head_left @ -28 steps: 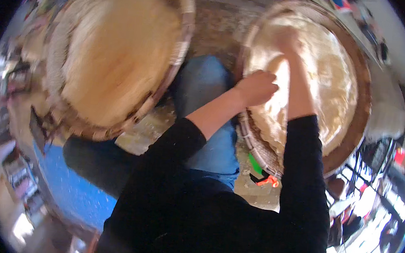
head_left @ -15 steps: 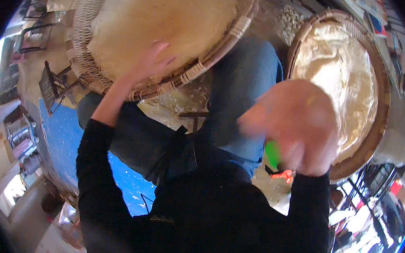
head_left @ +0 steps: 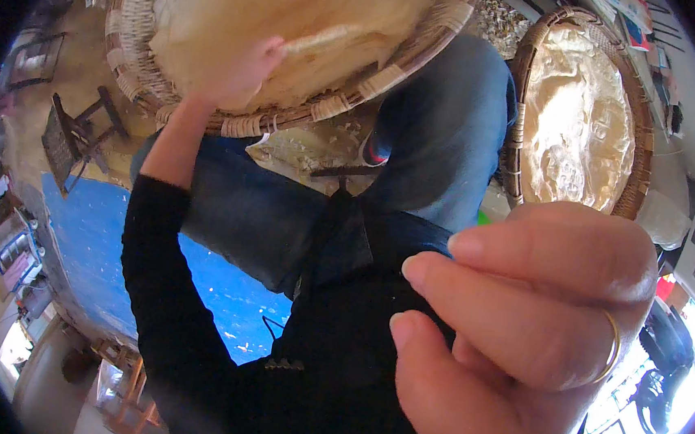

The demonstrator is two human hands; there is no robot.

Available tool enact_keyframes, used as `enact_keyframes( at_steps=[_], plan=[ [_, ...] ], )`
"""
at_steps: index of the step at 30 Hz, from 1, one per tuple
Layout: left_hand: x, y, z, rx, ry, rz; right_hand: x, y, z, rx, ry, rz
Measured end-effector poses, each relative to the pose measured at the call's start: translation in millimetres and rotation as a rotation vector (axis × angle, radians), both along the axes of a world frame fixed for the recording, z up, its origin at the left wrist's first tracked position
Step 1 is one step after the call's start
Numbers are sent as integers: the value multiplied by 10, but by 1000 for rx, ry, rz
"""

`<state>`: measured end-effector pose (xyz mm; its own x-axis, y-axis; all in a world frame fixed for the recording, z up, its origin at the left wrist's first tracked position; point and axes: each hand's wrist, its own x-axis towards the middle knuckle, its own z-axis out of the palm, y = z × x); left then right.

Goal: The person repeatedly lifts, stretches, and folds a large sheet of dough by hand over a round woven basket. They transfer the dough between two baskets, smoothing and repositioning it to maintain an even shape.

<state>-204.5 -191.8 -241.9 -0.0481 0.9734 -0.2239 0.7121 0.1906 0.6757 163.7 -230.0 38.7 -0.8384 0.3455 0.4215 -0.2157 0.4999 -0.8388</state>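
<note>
Two woven trays are seen. The left woven tray (head_left: 169,97), heaped with pale fibre (head_left: 282,8), is touched by the left hand (head_left: 236,74), whose grip cannot be told. The right woven tray (head_left: 518,124) lies untouched; the right hand (head_left: 518,336) is raised close to the camera, fingers curled, holding nothing visible.

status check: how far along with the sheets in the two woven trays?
Looks done: the right woven tray holds a spread, glossy pale sheet, with no hand on it. In hand: the left hand lies on the pale sheet in the left woven tray, gripping its edge. The right hand is raised near the camera, fingers curled, apparently empty. Left: I'd guess finishing the left tray's sheet.
</note>
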Motion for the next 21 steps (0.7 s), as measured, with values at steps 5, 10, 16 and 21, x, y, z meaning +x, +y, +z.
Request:
enact_keyframes(
  at_steps=[5, 10, 16, 21],
  plan=[
    [-342, 271, -264, 14, -6, 93, -191, -147, 85, 124, 39, -88],
    [-324, 381, -228, -72, -132, 135, -603, 243, -168, 415, 146, -438],
    [-205, 331, -99, -79, -134, 122, -1725, 1202, -1888, 626, -377, -332],
    [-308, 455, -236, -210, -86, 109, -1792, 1288, -2592, 904, -909, -250]
  ],
)
